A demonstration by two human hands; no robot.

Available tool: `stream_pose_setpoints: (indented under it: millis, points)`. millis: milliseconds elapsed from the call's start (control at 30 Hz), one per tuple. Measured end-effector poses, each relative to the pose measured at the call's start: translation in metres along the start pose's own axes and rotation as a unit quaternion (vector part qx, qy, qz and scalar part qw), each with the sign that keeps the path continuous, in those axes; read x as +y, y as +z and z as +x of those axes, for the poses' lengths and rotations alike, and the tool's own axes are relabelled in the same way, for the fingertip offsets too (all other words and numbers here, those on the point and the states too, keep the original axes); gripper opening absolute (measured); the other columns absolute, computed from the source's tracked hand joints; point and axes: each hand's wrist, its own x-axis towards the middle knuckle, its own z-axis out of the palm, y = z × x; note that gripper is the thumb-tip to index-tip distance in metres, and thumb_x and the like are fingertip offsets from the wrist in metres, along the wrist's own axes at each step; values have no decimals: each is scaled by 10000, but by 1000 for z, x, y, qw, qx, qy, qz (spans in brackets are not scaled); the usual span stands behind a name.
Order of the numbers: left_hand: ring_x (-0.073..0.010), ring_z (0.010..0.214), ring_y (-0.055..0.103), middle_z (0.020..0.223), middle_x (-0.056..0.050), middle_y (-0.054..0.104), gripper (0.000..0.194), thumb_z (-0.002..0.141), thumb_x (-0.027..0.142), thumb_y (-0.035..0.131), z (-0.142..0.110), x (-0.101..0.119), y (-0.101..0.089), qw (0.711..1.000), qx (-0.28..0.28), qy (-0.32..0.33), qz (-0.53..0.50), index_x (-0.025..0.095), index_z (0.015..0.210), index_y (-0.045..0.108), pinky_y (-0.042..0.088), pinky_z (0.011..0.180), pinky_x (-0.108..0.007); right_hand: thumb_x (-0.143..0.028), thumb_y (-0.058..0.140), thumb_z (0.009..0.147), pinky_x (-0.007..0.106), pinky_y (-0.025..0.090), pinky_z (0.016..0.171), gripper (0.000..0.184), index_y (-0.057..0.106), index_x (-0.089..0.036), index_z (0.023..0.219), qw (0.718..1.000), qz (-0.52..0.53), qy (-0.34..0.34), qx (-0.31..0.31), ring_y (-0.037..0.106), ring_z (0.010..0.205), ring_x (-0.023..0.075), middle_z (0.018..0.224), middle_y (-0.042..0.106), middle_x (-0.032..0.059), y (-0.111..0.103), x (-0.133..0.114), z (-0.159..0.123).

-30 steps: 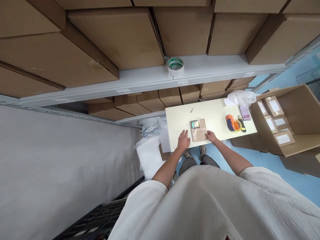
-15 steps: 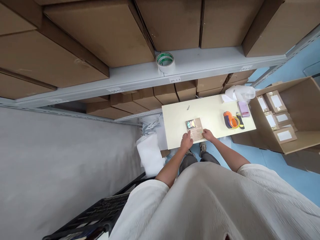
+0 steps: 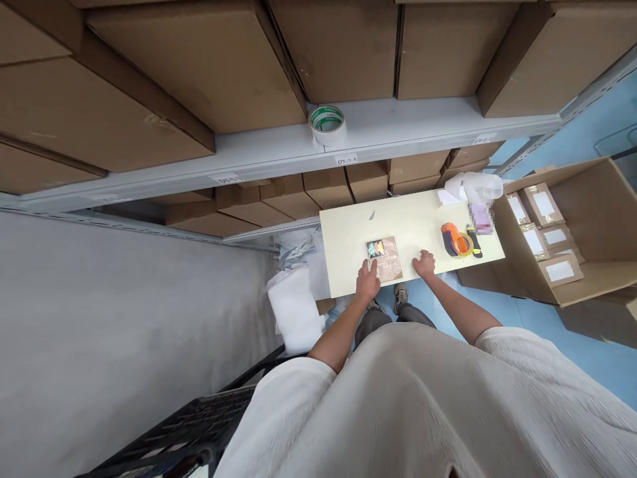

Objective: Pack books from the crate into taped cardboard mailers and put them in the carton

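Note:
A flat, square brown package [image 3: 391,257] lies on the pale yellow table, with a small dark, shiny picture card [image 3: 375,248] at its upper left corner. My left hand [image 3: 368,281] grips the package's near left edge, fingertips just below the card. To the right of the package, and apart from it, my right hand [image 3: 424,264] rests at the table's front side, fingers loosely bent and spread, holding nothing. Farther right sits an orange and dark tape dispenser [image 3: 450,239] beside a roll of yellow tape [image 3: 466,244] and a black and yellow cutter [image 3: 476,243].
A grey shelf [image 3: 279,149] with large cartons runs behind the table [image 3: 343,229]. White tape [image 3: 327,126] stands on it. At right, an open carton [image 3: 597,272] holds several labelled boxes [image 3: 560,270]. White foam sheets [image 3: 296,309] are at left, a black crate [image 3: 189,425] below.
My right hand has let go of the package's right edge and moved right, away from it. My left hand stays at the left edge, and the package looks turned slightly.

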Motion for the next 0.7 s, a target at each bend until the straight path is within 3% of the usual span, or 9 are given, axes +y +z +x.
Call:
stream_pose_setpoints:
  millis: [100, 200, 300, 433, 533, 700]
  points:
    - [-450, 1591, 362, 1788, -220, 289, 864, 985, 328, 618, 0, 4, 2, 999, -23, 0, 24, 252, 1760, 244, 473, 1194, -547, -339, 790, 775, 535, 501, 1088, 338, 708, -219, 1080, 998, 12, 65, 11, 606, 1255, 392, 1279, 632, 194, -7, 0, 11]
    - [-429, 1567, 379, 1700, -232, 395, 884, 977, 351, 651, 1, 6, 3, 999, -25, -7, 34, 238, 1754, 245, 469, 1198, -521, -387, 831, 768, 569, 483, 1098, 332, 659, -230, 1006, 995, -1, 100, -29, 635, 1221, 393, 1186, 670, 166, -11, -4, 16]
    - [-425, 1534, 399, 1606, -242, 465, 871, 970, 365, 658, 0, 6, 4, 999, -23, 0, 37, 200, 1735, 278, 476, 1188, -508, -412, 831, 787, 563, 481, 1088, 395, 612, -245, 1071, 994, 13, 96, -59, 671, 1140, 356, 1060, 713, 108, -11, -8, 15]
    - [-409, 1533, 394, 1569, -214, 490, 852, 947, 287, 650, 0, 3, 5, 999, -19, 13, 38, 228, 1719, 295, 480, 1186, -501, -422, 786, 809, 499, 515, 989, 279, 607, -251, 937, 993, -10, 74, -88, 673, 1081, 341, 1070, 723, 109, -14, -11, 11]
    - [-397, 1558, 368, 1647, -195, 426, 846, 933, 213, 621, -1, 1, 7, 999, -10, 16, 35, 252, 1714, 299, 480, 1195, -491, -398, 716, 851, 409, 517, 885, 193, 586, -255, 853, 996, -43, 32, -72, 665, 981, 298, 994, 714, 80, -17, -16, 4]
    - [-384, 1556, 373, 1644, -185, 437, 845, 929, 206, 604, -1, -1, 8, 999, -8, 20, 24, 266, 1713, 296, 482, 1197, -497, -300, 591, 901, 308, 452, 729, 51, 607, -257, 878, 987, -35, -126, -91, 625, 834, 234, 901, 713, 38, -12, -34, -19]
